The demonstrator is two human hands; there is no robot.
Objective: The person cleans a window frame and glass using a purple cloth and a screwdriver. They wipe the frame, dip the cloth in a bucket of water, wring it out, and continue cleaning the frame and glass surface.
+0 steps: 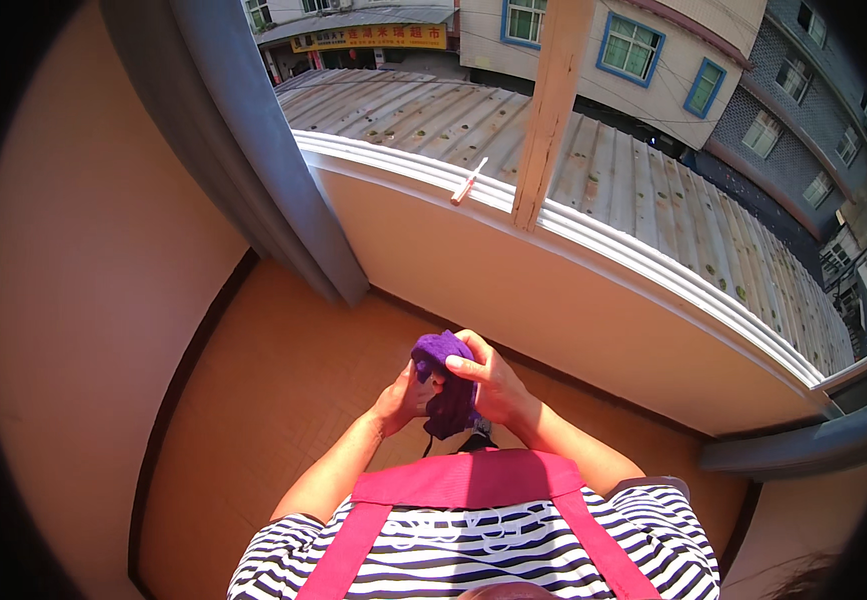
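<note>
A purple cloth [450, 409] hangs bunched between my two hands, in front of the red apron [471, 480] on my chest. My right hand [495, 382] pinches its upper part, thumb on top. On the cloth's left side is my left hand [403, 397], its fingers partly hidden behind the fabric, so its hold is hard to make out. A screwdriver [468, 182] with a reddish handle and pale shaft lies across the white window track, beyond my hands and left of the wooden window post [546, 112].
A low wall [553, 300] under the window sill stands ahead. Grey curtains hang at the left [246, 150] and right [808, 442] of the window. Outside lies a corrugated metal roof [643, 202] with buildings behind. The brown floor [253, 397] reaches the dark skirting.
</note>
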